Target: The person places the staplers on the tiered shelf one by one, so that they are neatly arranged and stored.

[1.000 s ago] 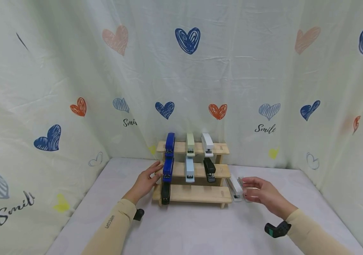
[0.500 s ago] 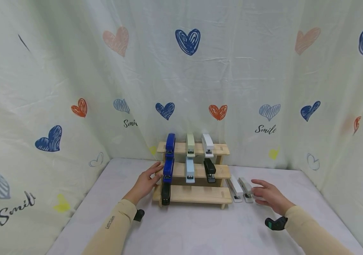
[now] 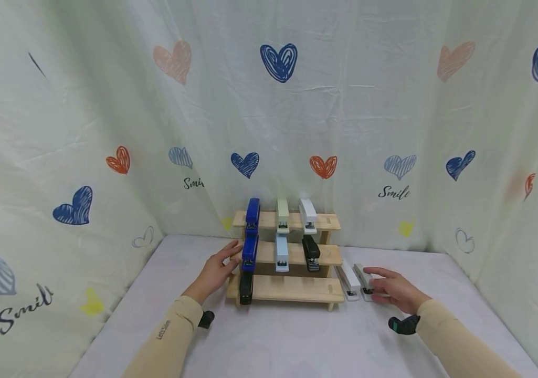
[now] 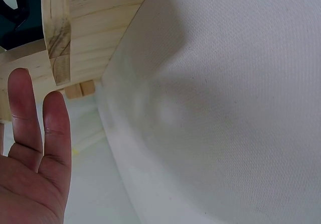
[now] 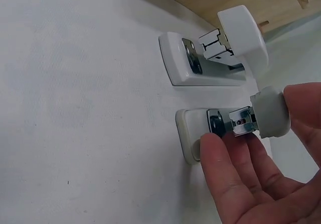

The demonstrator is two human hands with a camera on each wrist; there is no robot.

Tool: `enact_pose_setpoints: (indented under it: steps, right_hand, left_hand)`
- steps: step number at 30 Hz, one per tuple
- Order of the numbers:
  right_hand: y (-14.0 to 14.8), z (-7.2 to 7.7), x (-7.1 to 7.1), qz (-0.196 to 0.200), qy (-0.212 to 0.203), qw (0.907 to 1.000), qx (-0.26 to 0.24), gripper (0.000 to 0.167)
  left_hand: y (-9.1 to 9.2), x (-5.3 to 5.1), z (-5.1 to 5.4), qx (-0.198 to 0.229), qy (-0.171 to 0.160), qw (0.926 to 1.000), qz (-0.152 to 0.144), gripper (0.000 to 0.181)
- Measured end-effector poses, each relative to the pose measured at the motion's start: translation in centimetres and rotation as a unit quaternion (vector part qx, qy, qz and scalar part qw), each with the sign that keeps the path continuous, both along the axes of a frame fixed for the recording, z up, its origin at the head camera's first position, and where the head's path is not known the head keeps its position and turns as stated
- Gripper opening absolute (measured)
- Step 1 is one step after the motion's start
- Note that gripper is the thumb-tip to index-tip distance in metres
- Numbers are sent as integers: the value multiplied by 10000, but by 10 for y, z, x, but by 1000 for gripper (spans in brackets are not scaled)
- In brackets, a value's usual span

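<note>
My right hand (image 3: pixel 398 291) is beside a pale grey stapler (image 5: pixel 271 114) lying on the table. In the right wrist view its thumb is against the stapler's upper arm, and the fingertips (image 5: pixel 213 146) are by the base, fingers fairly straight on one side. Left of it is a white stapler (image 3: pixel 350 280). My left hand (image 3: pixel 213 273) has extended fingers at the left end of a three-step wooden rack (image 3: pixel 297 288). From the left wrist view, the fingers (image 4: pixel 56 128) reach towards the rack's edge; exact contact cannot be told.
On the top step stand a blue (image 3: pixel 252 212), a pale green (image 3: pixel 282 212) and a white stapler (image 3: pixel 307 212). The middle step bears a blue (image 3: pixel 249 252), a light blue (image 3: pixel 281 252) and a black one (image 3: pixel 310 252). Another black stapler (image 3: pixel 246 287) sits bottom left. Curtains (image 3: pixel 377 105) enclose the table.
My right hand drew right, away from the pale grey stapler, then came back left to it. The left hand and the staplers on the rack look unmoved.
</note>
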State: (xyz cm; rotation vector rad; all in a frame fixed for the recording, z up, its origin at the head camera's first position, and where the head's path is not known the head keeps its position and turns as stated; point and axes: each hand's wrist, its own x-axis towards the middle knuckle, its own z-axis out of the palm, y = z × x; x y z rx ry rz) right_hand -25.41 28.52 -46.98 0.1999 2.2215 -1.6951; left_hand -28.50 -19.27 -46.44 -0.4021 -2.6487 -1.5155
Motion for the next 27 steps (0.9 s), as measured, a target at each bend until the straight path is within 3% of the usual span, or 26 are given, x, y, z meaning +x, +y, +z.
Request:
enact_pose_setpoints:
  steps: [14, 27]
  right_hand:
    - [2, -7, -15, -104, -139, 9998, -92, 53]
    - [5, -12, -17, -239, -198, 9982, -519, 53]
  left_hand:
    - [1, 0, 0, 86, -63, 9999, 37, 43]
    - [1, -1, -1, 100, -90, 9999, 38, 42]
